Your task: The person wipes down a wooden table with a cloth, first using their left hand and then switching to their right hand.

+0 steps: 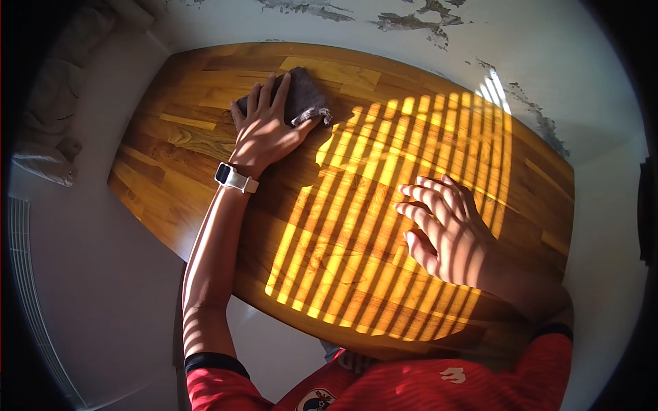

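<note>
A dark grey cloth [301, 97] lies bunched on the wooden tabletop [274, 236], towards its far left part. My left hand [266, 133] presses on the cloth with spread fingers; a watch with a pale strap is on that wrist. Over at the right, my right hand [449, 229] rests on the wood with its fingers apart and nothing in it. Striped sunlight falls across this hand and the middle of the tabletop.
A white wall [576, 82] with peeling patches borders the table at the back and right. Light-coloured fabric [48, 137] hangs at the far left, above a white slatted grille [31, 274].
</note>
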A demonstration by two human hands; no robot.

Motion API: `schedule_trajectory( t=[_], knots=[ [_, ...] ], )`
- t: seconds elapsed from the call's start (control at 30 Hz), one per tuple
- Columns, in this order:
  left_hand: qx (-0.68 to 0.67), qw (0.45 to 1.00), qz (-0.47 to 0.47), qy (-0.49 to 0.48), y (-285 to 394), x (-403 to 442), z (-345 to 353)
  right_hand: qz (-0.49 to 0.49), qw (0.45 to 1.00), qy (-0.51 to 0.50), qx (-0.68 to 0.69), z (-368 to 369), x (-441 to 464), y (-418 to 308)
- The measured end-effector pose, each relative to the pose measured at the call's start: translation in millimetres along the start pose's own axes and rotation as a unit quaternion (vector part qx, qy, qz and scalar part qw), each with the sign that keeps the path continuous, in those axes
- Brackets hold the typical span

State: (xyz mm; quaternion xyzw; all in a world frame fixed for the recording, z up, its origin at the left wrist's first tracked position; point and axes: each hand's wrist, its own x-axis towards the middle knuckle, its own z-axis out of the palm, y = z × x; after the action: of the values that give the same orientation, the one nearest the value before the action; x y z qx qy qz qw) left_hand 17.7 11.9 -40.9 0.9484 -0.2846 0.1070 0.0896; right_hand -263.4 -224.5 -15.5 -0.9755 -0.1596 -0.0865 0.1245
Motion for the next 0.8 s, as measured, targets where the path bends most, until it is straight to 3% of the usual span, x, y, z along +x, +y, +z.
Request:
schedule_trajectory(
  t=[0.17,0.3,0.5,0.6,0.7,0.8],
  knots=[
    [-0.077,0.982,0.169,0.033,16.7,-11.5,1.3,0.005,1.000,-0.005,-0.002,-1.1,0.5,-0.8],
    [-0.064,0.984,0.168,0.005,15.4,-6.8,1.1,0.006,1.000,-0.008,-0.001,-0.9,0.1,-0.4],
    [-0.004,0.999,0.034,-0.005,-30.3,16.6,2.7,-0.006,1.000,0.011,-0.004,-1.7,0.5,-0.2],
    [-0.003,1.000,0.021,-0.020,-33.6,11.3,1.6,-0.008,1.000,0.015,-0.001,-1.7,-0.4,-0.5],
    [0.031,0.998,0.041,-0.045,-2.7,-1.7,-13.3,-0.003,1.000,-0.008,-0.001,0.4,-1.8,2.4],
    [-0.012,0.991,0.129,-0.021,6.0,-5.9,-8.1,0.002,1.000,-0.015,-0.005,1.6,-2.8,2.1]
  ],
)
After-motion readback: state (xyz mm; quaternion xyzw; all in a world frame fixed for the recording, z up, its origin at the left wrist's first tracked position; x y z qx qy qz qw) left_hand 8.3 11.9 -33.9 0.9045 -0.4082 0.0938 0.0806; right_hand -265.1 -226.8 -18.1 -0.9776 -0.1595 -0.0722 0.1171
